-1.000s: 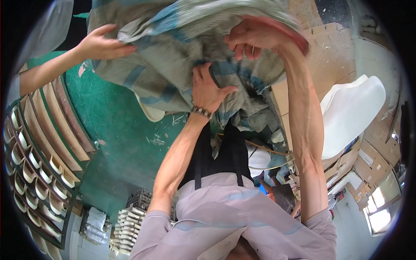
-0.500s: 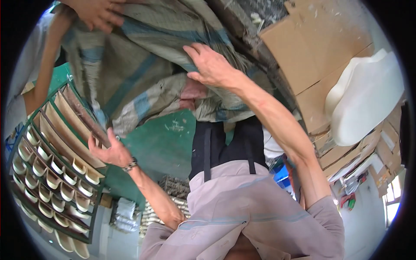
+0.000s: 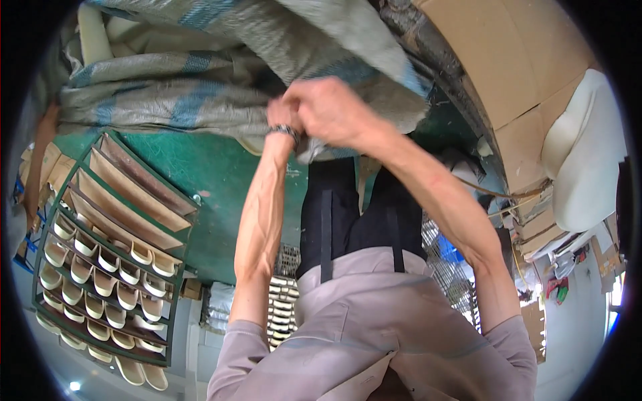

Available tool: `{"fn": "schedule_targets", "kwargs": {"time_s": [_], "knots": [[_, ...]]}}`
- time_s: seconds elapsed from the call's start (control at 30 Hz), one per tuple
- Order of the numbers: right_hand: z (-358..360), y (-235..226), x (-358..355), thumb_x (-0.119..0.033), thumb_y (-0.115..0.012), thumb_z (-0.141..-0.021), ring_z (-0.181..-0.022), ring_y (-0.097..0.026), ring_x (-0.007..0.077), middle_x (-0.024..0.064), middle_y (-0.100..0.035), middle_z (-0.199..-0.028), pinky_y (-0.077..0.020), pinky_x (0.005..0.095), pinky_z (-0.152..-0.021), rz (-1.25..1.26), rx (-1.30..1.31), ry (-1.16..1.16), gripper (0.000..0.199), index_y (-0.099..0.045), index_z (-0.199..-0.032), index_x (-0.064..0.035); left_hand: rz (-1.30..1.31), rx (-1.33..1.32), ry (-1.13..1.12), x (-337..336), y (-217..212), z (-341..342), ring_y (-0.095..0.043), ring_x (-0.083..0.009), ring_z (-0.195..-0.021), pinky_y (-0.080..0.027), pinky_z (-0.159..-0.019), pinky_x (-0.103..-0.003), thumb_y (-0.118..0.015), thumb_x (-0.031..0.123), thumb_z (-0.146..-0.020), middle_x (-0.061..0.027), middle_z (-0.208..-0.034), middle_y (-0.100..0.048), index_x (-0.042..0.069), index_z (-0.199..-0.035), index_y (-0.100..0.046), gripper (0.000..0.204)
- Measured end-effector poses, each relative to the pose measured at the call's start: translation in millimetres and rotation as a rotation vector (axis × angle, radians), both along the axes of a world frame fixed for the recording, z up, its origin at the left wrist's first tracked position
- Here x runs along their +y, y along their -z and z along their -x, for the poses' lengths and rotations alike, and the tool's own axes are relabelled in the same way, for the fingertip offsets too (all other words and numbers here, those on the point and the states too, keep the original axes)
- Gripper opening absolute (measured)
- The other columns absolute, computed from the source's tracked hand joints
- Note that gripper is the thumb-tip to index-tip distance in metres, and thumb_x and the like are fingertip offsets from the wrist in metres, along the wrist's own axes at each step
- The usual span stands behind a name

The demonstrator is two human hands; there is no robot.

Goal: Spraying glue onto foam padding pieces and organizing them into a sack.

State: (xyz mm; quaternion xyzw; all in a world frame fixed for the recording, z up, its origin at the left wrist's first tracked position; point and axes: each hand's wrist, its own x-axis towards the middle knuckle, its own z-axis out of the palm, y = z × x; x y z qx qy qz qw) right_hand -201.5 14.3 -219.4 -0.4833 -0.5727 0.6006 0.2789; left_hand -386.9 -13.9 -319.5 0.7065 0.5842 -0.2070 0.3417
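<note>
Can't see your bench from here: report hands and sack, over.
Right hand gripping woven sack at its lower edge. Left hand mostly hidden behind right, at same edge. Green shoe rack stands left, apart.

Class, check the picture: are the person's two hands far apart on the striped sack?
No: the left hand and right hand meet together at one spot on the sack.

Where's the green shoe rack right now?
In the head view, the green rack sits at lower left, below the woven sack, left of the left forearm.
</note>
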Motion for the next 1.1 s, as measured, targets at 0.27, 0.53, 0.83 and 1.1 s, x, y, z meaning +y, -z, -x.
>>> {"fn": "schedule_targets", "kwargs": {"time_s": [0.27,0.53,0.83,1.1], "knots": [[-59.7,89.3,-33.3,-0.024,-0.055,-0.097,-0.089,-0.067,0.0388,0.0189,-0.071,-0.094,-0.0521,0.0457,-0.084,0.490,-0.219,0.074,0.028,-0.072,-0.103,-0.0028,0.784,-0.141,0.330,-83.8,-82.9,93.5,-0.068,-0.0403,-0.104,-0.053,-0.089,-0.047,-0.053,0.031,-0.094,-0.0228,-0.106,-0.072,0.005,-0.123,-0.067,0.041],[-45.7,162.3,-22.0,-0.030,-0.051,-0.100,-0.112,-0.060,0.0357,0.0180,-0.066,-0.121,-0.0472,0.0435,-0.096,-1.169,-2.020,-0.629,0.035,-0.065,-0.121,-0.0060,-0.209,-0.541,-0.100,66.7,6.5,-9.8,-0.064,-0.0440,-0.105,-0.053,-0.092,-0.049,-0.061,0.012,-0.083,-0.0212,-0.109,-0.067,0.003,-0.112,-0.066,0.031],[-99.6,156.6,-61.9,-0.023,-0.049,-0.105,-0.112,-0.062,0.0223,0.0100,-0.065,-0.119,-0.0493,0.0368,-0.098,-0.813,-1.735,-0.766,0.032,-0.062,-0.125,-0.0020,0.368,0.445,-0.324,-38.9,48.9,62.2,-0.064,-0.0435,-0.115,-0.056,-0.097,-0.044,-0.093,0.022,-0.064,-0.0319,-0.128,-0.056,-0.003,-0.132,-0.042,0.089],[-30.3,137.5,-19.9,-0.028,-0.047,-0.106,-0.126,-0.057,0.0281,0.0151,-0.059,-0.137,-0.0428,0.0422,-0.109,-0.362,-0.923,-0.159,0.040,-0.055,-0.135,-0.0024,-0.216,0.109,-0.154,50.7,64.8,53.4,-0.062,-0.0462,-0.108,-0.054,-0.094,-0.046,-0.096,0.044,-0.058,-0.0290,-0.125,-0.055,-0.005,-0.119,-0.058,0.087]]}}
